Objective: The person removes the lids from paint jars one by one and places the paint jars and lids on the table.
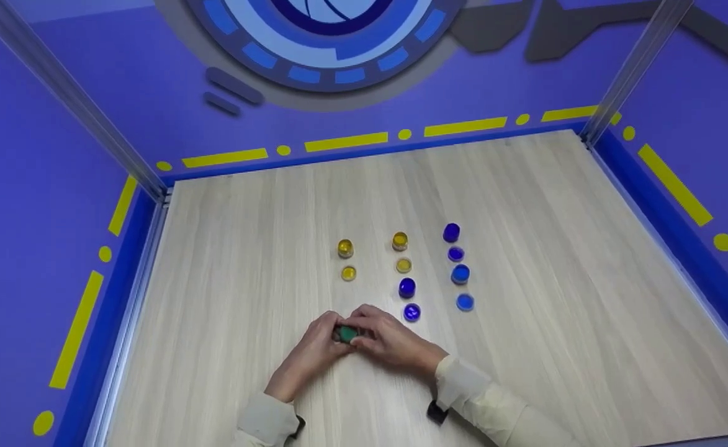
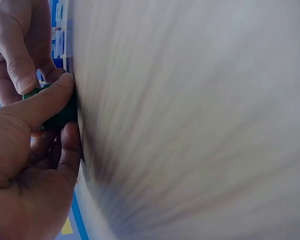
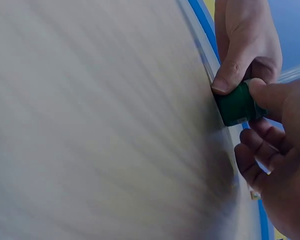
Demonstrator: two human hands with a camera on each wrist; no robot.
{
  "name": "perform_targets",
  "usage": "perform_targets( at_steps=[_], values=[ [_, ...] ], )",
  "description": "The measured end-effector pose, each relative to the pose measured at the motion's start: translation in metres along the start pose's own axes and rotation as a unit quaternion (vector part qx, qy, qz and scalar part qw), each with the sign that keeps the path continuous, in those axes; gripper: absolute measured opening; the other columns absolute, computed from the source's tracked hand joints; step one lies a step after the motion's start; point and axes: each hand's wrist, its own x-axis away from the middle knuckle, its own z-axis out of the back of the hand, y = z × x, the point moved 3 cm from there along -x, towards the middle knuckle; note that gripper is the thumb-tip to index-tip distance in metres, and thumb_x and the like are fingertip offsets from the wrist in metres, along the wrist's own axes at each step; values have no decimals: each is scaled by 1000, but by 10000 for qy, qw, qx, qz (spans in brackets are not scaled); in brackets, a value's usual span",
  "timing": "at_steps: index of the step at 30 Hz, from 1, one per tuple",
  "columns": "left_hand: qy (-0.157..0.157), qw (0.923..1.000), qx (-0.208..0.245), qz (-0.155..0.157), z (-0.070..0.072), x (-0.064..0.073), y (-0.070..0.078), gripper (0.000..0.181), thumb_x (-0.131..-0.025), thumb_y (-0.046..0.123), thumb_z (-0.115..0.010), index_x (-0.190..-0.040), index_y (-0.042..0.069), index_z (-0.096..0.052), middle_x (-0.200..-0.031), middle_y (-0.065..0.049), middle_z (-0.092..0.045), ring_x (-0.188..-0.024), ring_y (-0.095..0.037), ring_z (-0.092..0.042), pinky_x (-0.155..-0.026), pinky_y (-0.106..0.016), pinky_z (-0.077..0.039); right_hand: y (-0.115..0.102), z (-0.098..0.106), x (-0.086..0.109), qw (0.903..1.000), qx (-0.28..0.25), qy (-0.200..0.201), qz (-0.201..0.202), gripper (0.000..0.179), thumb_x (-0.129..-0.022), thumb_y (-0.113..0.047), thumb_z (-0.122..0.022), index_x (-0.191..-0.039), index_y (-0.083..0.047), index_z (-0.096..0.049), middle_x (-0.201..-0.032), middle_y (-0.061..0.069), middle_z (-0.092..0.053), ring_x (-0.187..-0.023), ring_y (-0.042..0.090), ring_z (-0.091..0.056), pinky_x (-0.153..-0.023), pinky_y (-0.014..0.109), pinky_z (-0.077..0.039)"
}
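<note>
Both hands meet over the near part of the wooden table (image 1: 227,298) around a small green paint jar (image 3: 235,106), close over the tabletop. My left hand (image 1: 320,344) holds the lower part of the jar between thumb and fingers. From the other side, my right hand (image 1: 391,338) pinches the upper end, its thumb (image 3: 270,97) lying along the rim. In the head view the green top shows between the hands; fingers hide much of the sides. Nearest to the right hand are a purple paint jar (image 1: 407,287) and a purple lid (image 1: 411,312).
Beyond the hands stand two yellow jars (image 1: 345,248), a dark violet jar (image 1: 452,233) and a blue jar (image 1: 460,274). A round lid in matching colour lies in front of each, such as the blue lid (image 1: 465,302). Blue-purple panels (image 1: 339,127) enclose the table's back and sides.
</note>
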Motion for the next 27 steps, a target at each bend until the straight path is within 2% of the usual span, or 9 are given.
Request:
perform_targets(
  at_steps=[3,7,11,15,21,24,27],
  values=[
    [18,10000,-28,-21,1,0,1,29,-89,18,-83,-103,9,-59,-102,2,-59,-95,-15,-55,-84,-35,-49,-1,-2,1,9997,-61,169,-144,45,-99,-17,-70,-142,-7,-61,-122,2,-64,-109,14,-61,-97,33,-50],
    [36,10000,-25,-47,0,0,2,28,-89,14,-83,-102,8,-59,-101,2,-58,-93,-15,-53,-82,-34,-48,-1,-4,5,9963,-286,564,-584,56,-94,-23,-77,-141,0,-56,-116,2,-65,-102,19,-63,-91,34,-52],
    [1,10000,61,57,0,0,1,27,-90,17,-82,-103,9,-60,-100,3,-57,-92,-14,-52,-82,-32,-46,-6,-7,7,9890,-342,966,-1067,55,-92,-30,-80,-132,1,-55,-104,6,-64,-91,19,-60,-80,32,-51],
    [-39,9999,60,103,1,0,0,28,-91,24,-81,-104,11,-61,-100,5,-57,-92,-14,-52,-83,-32,-46,-15,-10,3,9834,-168,1133,-1404,49,-90,-38,-80,-118,-4,-58,-95,8,-62,-82,12,-54,-71,27,-46],
    [3,10000,-16,-43,0,-1,0,28,-90,22,-82,-105,9,-62,-102,3,-60,-95,-15,-54,-86,-35,-47,-20,-13,-3,9792,21,1273,-1582,36,-86,-33,-85,-102,-9,-62,-88,1,-60,-78,8,-54,-68,26,-47],
    [34,10000,-16,-83,0,-1,0,26,-89,17,-82,-105,9,-62,-101,4,-60,-94,-14,-54,-85,-34,-47,-20,-13,-4,9793,129,1279,-1563,33,-85,-28,-86,-100,-9,-64,-89,-2,-59,-80,8,-54,-70,25,-48],
    [71,9999,-9,-122,0,-1,0,26,-87,10,-82,-103,9,-61,-99,4,-58,-91,-13,-52,-82,-32,-46,-19,-11,-4,9838,230,1105,-1390,29,-87,-24,-85,-103,-8,-66,-94,-2,-60,-83,9,-54,-71,25,-48]
  ],
)
